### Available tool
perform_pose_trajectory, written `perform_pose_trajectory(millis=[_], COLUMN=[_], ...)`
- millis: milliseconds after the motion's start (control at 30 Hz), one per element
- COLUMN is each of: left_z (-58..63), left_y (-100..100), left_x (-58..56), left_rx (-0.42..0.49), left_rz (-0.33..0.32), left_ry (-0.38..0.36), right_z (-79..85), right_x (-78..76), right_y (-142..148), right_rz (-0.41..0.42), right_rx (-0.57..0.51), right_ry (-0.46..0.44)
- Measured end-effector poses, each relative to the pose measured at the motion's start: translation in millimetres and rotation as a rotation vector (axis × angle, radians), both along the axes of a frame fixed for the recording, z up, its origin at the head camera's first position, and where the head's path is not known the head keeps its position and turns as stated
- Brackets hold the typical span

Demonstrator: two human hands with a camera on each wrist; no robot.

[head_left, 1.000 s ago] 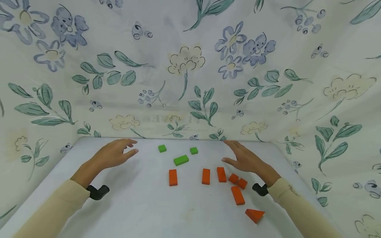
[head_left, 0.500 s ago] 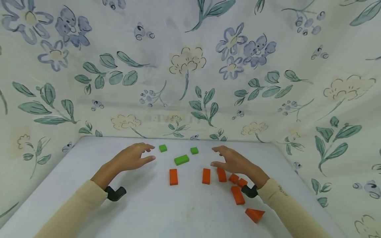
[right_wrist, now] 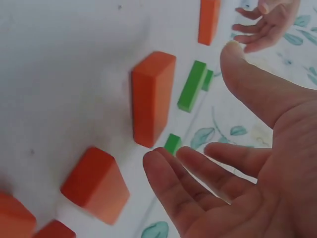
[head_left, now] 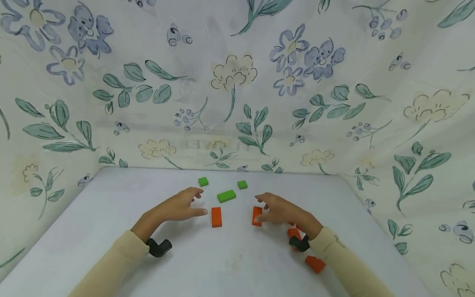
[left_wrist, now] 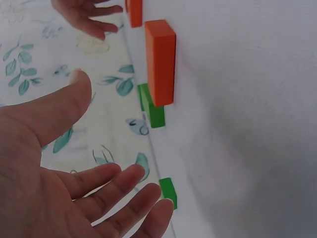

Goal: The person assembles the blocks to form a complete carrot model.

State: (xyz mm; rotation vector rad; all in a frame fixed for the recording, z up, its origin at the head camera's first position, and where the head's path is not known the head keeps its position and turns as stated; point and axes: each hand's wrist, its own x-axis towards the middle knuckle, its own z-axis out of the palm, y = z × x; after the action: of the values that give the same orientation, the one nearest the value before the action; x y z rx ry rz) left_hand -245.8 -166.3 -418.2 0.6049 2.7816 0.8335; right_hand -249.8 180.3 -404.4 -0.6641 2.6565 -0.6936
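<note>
My left hand (head_left: 182, 206) hovers with relaxed, spread fingers just left of an upright-lying orange block (head_left: 216, 217). Its thumb points toward that block, and nothing is in its grasp. My right hand (head_left: 280, 208) is likewise loosely spread, overlapping a second orange block (head_left: 257, 211) in the head view. From the right wrist, a gap shows between that block (right_wrist: 151, 101) and the fingers. Between and beyond the hands lie a long green block (head_left: 226, 196) and two small green blocks, one left (head_left: 203, 181) and one right (head_left: 242, 185).
Under the right forearm are more orange blocks (head_left: 294, 234), partly hidden by the hand and a black wrist camera (head_left: 299, 243). An orange wedge-like piece (head_left: 314, 264) lies nearer. Floral cloth (head_left: 208, 136) rises behind the white table (head_left: 233, 264).
Both hands have moved inward and nearer to the person, the left going right and the right going left over the orange blocks. The blocks have stayed in place.
</note>
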Motion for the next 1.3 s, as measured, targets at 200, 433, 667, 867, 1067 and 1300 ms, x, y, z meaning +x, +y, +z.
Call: perform_pose_trajectory(millis=[200, 433, 667, 867, 1067, 1300], left_z=[-24.1, -38.2, -38.6, -60.7, -70.4, -60.9], left_y=[5.7, 17.4, 25.1, 28.4, 25.2, 20.8], left_x=[12.0, 20.4, 22.0, 19.0, 18.9, 12.4], left_rx=[0.01, 0.01, 0.002, 0.066, 0.111, 0.098], left_rz=[-0.001, -0.025, -0.033, -0.015, 0.007, -0.019], left_ry=[-0.036, -0.007, 0.041, 0.077, 0.137, 0.178], right_z=[-16.1, -20.5, -18.9, -21.1, -25.6, -21.1], right_x=[6.2, 10.8, 10.1, 11.8, 11.9, 5.7], right_y=[-4.5, -4.8, -1.8, 2.9, 1.8, -3.6], right_rz=[0.05, 0.05, -0.007, -0.044, -0.009, -0.009], right_rx=[0.038, 0.079, 0.063, 0.11, 0.092, 0.022], right_ry=[-0.002, 0.037, 0.035, 0.014, 0.036, 0.097])
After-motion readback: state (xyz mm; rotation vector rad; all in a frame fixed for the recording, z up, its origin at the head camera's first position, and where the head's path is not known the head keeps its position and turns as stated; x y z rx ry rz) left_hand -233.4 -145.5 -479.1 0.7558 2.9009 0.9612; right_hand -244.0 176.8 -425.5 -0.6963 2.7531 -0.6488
